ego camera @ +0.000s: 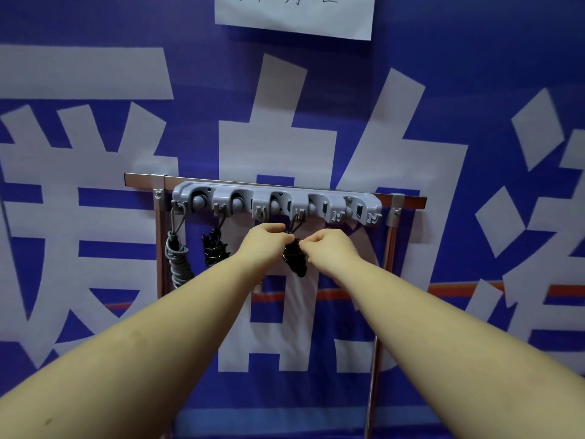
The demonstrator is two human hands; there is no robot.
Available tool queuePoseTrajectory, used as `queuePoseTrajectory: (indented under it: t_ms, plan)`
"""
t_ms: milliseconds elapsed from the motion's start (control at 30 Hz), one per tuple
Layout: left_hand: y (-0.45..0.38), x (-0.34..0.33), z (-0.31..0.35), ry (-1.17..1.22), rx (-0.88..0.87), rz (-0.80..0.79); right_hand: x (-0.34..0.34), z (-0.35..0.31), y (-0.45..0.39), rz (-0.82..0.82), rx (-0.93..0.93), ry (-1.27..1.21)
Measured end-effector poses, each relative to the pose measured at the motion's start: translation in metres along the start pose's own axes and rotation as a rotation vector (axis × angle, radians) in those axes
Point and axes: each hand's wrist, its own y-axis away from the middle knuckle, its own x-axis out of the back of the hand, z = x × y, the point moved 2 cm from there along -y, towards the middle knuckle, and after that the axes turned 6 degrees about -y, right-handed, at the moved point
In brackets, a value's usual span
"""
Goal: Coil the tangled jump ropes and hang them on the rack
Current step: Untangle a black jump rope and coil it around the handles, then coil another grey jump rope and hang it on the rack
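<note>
A grey plastic rack with a row of hooks is fixed on a metal frame against the wall. A coiled grey jump rope hangs from its leftmost hook. Beside it a coiled black jump rope hangs from the second hook. Another coiled black jump rope hangs by a loop from a hook right of the middle. My left hand pinches the top of this coil from the left. My right hand pinches it from the right. Both arms are stretched forward.
The metal frame has upright posts at both sides of the rack. Behind it hangs a blue banner with large white characters. A white paper sheet is stuck at the top. Two hooks at the rack's right end hold nothing.
</note>
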Motion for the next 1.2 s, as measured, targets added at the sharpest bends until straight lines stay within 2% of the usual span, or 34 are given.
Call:
queuePoseTrajectory:
  t_ms: [233, 400, 633, 800, 1200]
  plan:
    - [0.062, 0.006, -0.03, 0.052, 0.097, -0.049, -0.022, 0.012, 0.065, -0.087, 0.013, -0.036]
    - [0.11, 0.006, -0.092, -0.03, 0.165, -0.069, -0.053, 0.06, 0.114, -0.172, -0.037, -0.107]
    - [0.171, -0.002, -0.197, -0.029, 0.348, -0.1, -0.11, 0.146, 0.173, -0.285, -0.2, -0.211]
    - [0.199, -0.013, -0.273, -0.016, 0.479, -0.136, -0.156, 0.215, 0.203, -0.338, -0.381, -0.308]
    - [0.227, -0.069, -0.443, 0.023, 0.783, -0.203, -0.234, 0.366, 0.226, -0.388, -0.736, -0.404]
